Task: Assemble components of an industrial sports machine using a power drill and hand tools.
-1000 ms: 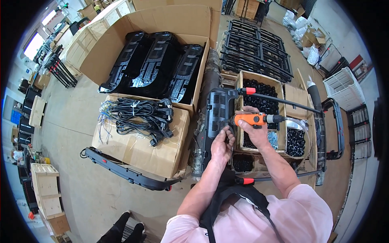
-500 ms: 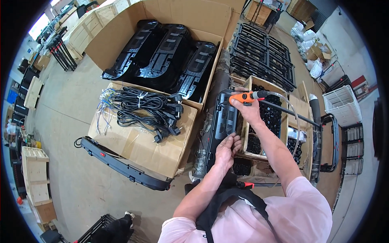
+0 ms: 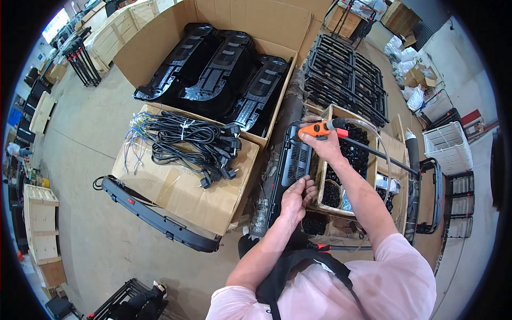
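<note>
My right hand (image 3: 325,146) is wrapped round an orange and grey power screwdriver (image 3: 316,129), which a clear hose joins at its grey end. The screwdriver lies over the far part of a long black plastic housing (image 3: 295,160) with vent slots; its tip is hidden. At the right edge of that housing, by the lower vents, my left hand (image 3: 296,198) has its thumb and fingers pinched together. What they hold, if anything, is too small to make out. The housing rests along a padded, plastic-wrapped rail (image 3: 260,216).
Right of the housing stand wooden bins (image 3: 320,184) of small black parts. Black power cables (image 3: 186,136) lie on a carton (image 3: 176,186) at left. Behind them, a big cardboard box (image 3: 146,64) holds glossy black covers. Black metal frames (image 3: 346,77) are stacked beyond.
The screwdriver and my right hand have shifted slightly left over the housing. My left hand stays pinched by its edge. The whole view has moved a little.
</note>
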Demonstrator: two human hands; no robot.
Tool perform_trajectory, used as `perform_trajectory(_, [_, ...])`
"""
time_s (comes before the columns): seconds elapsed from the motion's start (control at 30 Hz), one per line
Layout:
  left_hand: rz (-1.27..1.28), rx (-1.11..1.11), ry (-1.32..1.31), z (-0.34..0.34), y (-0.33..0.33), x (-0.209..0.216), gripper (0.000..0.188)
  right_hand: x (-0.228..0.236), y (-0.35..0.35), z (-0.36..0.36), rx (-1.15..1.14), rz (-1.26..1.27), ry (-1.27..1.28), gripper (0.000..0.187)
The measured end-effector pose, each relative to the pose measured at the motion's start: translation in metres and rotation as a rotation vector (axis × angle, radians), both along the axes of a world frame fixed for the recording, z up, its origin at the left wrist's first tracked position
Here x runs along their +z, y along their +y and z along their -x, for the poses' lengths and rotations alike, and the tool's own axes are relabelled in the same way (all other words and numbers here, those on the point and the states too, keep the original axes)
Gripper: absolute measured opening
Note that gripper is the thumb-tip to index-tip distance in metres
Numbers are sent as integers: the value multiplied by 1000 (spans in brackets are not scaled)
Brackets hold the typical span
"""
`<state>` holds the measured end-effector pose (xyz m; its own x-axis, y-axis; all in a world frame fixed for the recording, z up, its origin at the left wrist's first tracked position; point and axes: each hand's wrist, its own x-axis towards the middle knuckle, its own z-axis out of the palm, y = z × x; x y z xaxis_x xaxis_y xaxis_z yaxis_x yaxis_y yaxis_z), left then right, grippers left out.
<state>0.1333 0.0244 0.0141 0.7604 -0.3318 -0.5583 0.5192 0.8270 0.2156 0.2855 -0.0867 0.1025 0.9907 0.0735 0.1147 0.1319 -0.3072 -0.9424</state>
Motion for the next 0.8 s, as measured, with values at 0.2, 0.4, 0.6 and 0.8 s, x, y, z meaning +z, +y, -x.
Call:
perform_trajectory(0.2, [76,67,34,-13,-2,-1,29,12,6,-16,45,125,42,42])
perform_trajectory(0.4, [73,120,65,-26,-5,-1,30,19,12,-19,59,281,100,42])
perform_trajectory(0.6, [120,178,61,-38,-10,-11,31,12,9,-21,81,253,69,43])
perform_trajectory(0.8, [124,231,78,-50,-12,-15,30,14,-1,-3,38,14,46,48])
